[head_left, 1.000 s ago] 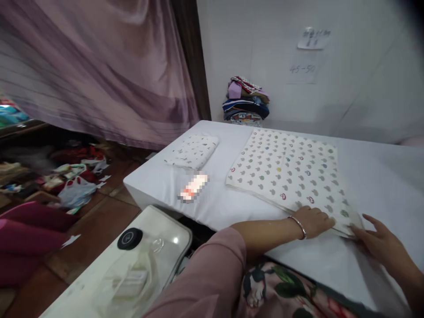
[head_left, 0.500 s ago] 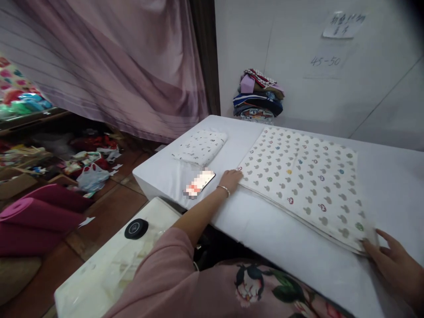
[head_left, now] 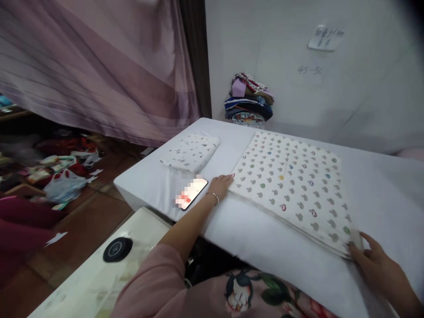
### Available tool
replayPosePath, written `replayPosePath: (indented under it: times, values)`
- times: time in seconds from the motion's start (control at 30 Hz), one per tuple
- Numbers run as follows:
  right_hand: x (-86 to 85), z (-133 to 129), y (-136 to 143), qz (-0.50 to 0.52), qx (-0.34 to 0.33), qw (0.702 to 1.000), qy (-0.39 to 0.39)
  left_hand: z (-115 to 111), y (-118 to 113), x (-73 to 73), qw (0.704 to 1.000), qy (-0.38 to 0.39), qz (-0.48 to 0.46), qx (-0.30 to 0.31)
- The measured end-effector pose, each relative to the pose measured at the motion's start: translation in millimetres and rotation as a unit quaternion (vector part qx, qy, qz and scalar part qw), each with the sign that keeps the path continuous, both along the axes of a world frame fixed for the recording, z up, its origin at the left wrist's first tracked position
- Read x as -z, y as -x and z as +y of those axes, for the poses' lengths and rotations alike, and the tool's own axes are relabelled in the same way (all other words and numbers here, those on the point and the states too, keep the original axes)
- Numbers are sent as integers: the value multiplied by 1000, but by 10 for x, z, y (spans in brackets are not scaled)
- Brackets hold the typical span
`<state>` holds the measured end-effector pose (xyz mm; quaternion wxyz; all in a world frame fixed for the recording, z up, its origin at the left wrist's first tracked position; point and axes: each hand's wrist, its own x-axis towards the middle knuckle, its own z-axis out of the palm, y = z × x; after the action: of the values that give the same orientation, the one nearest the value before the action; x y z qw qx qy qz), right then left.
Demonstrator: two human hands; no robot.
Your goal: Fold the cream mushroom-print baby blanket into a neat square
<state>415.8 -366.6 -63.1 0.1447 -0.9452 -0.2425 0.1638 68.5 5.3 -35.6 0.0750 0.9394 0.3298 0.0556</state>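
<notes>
A white cloth (head_left: 285,185) printed with grey mushrooms and a few coloured ones lies flat on the white-covered table (head_left: 265,225), folded in layers. At its near left corner, my left hand (head_left: 221,186) has its fingers closed on the edge, with a bracelet on the wrist. My right hand (head_left: 376,260) pinches the near right corner between thumb and fingers. To the left lies a smaller folded cloth (head_left: 192,152) with small dark prints. A phone (head_left: 194,193) with a lit, partly blurred screen rests close beside my left forearm.
A stack of folded clothes (head_left: 249,99) stands by the wall behind the table. A pale lower surface with a round black object (head_left: 118,249) is at the near left. Plastic bags (head_left: 64,185) and clutter cover the floor, beneath a hanging pink curtain (head_left: 132,66).
The view has shifted a little to the right, so everything appears further left. Both hands keep their places at the near corners of the mushroom-print cloth, which lies as before.
</notes>
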Motion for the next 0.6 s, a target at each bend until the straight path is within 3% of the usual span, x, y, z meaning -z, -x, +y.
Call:
replayPosePath:
  times: [0.2, 0.27, 0.43, 0.6]
  values:
    - [-14, 72, 103, 27, 20, 998, -60, 3, 66, -60, 997, 68, -35, -19]
    - [3, 75, 114, 32, 19, 996, -85, 1, 72, -61, 987, 110, -92, -74]
    - [-10, 87, 140, 16, -5, 994, -110, -50, 20, -68, 915, 221, -227, -248]
    - [-39, 127, 180, -8, -10, 994, -106, -85, -86, -106, 937, 204, -103, -266]
